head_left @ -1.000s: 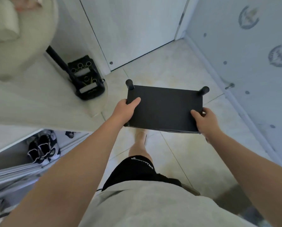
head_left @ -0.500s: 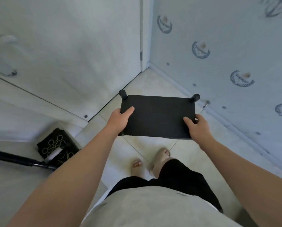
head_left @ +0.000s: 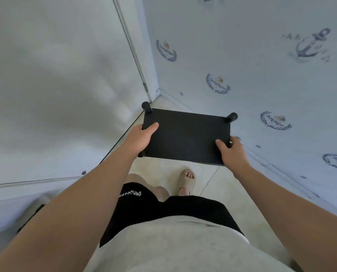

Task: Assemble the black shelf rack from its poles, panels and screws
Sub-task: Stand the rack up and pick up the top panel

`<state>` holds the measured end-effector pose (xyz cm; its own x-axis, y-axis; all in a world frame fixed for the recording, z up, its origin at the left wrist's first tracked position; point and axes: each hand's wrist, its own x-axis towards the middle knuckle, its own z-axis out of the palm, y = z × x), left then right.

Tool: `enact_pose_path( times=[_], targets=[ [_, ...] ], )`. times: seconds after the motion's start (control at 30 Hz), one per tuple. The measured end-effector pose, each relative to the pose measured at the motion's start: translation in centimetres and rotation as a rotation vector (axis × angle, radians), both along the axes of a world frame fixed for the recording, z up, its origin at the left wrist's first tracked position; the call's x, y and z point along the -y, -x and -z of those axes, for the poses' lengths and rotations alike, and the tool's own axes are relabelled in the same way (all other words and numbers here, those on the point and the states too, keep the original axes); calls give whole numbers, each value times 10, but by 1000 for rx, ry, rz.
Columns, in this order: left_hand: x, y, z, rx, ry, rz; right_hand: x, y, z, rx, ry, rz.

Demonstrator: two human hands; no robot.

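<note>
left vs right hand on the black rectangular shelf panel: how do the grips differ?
The left hand sets its thumb farther forward along the black rectangular shelf panel than the right hand, which grips closer to the near corner. The left hand's fingers are hidden under the panel; the right hand's fingers show curled past the right edge. Shared: each thumb lies on top, one hand per short edge.

No cleanly legible text. The white print on the black shorts [head_left: 130, 193] is upside down and blurred. The wreath emblems [head_left: 218, 84] on the wallpaper carry a script word, possibly "voyage", too small to confirm.
</note>
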<state>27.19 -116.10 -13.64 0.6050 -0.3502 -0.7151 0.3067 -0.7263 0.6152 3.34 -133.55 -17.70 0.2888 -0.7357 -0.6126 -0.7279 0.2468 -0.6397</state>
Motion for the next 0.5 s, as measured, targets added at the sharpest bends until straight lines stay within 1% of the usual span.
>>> enact_pose_path(
  times=[0.17, 0.33, 0.5],
  targets=[
    [72, -50, 21, 7, -33, 129, 39, -29, 16, -30, -16, 99],
    [138, -98, 67, -26, -98, 269, 67, -60, 46, -87, -99, 253],
    [190, -143, 119, -50, -82, 409, 88, -97, 85, -127, -127, 373]
  ],
)
